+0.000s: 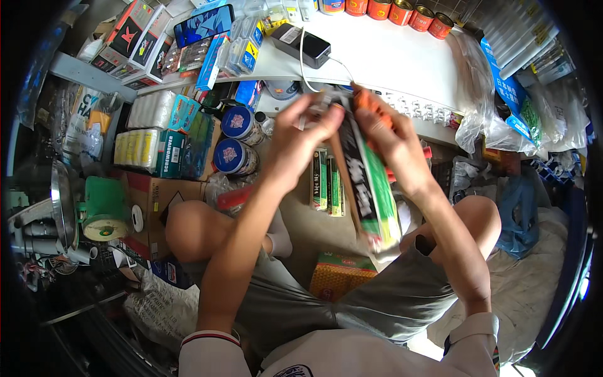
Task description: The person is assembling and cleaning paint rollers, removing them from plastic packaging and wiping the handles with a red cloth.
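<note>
Nearest are the person's grey shorts (352,301) and bare knees, the person sitting low among goods. Between the knees on the floor lies a yellow-and-red box (339,273).

Above the lap, both hands hold a long pack (370,182), black and green, tilted so that its lower end hangs over the right thigh and its upper end rises toward the surface. The right hand (389,138) grips the pack's upper part, fingers (370,110) closed around it near an orange piece at the top. The left hand (301,129) meets it at the same upper end, fingers curled and pinching the grey wrapping there.

Just beyond the hands, on the floor, lie two more green packs (328,185) side by side. To the left stand two round blue-lidded tins (237,138), and farther left a cardboard box (154,198) and a green tape roll holder (103,210).

Farthest is the white surface (389,56), carrying a black device (301,43) with a white cable and a row of orange cans (402,12) at the back.
</note>
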### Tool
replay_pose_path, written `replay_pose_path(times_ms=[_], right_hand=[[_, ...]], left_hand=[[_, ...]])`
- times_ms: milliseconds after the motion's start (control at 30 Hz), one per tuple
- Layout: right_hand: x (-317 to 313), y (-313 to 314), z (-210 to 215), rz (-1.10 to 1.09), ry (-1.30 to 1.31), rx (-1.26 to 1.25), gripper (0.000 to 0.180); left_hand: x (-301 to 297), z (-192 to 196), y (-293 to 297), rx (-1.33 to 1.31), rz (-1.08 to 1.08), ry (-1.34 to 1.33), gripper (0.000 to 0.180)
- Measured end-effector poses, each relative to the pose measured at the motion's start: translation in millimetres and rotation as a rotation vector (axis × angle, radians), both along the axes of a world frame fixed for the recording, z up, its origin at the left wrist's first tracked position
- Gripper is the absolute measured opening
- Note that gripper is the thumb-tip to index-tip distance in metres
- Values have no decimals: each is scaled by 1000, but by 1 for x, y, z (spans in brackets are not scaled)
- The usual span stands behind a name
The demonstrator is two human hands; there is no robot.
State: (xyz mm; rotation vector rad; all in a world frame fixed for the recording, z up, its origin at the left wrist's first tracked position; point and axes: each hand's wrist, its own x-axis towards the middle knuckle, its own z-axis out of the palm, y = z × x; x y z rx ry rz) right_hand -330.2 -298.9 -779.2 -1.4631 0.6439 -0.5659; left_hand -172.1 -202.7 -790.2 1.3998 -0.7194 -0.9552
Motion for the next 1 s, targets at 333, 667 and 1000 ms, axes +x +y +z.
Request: replay_pose_path(times_ms=[333, 667, 1000], right_hand=[[-11, 30, -9, 29, 93, -651, 57], [-6, -1, -1, -57, 134, -103, 40], [-27, 35, -1, 108, 68, -486, 48]], left_hand=[[39, -9, 10, 102, 106, 62, 21], [1, 2, -4, 103, 99, 102, 28], [71, -42, 5, 151, 242, 144, 43]])
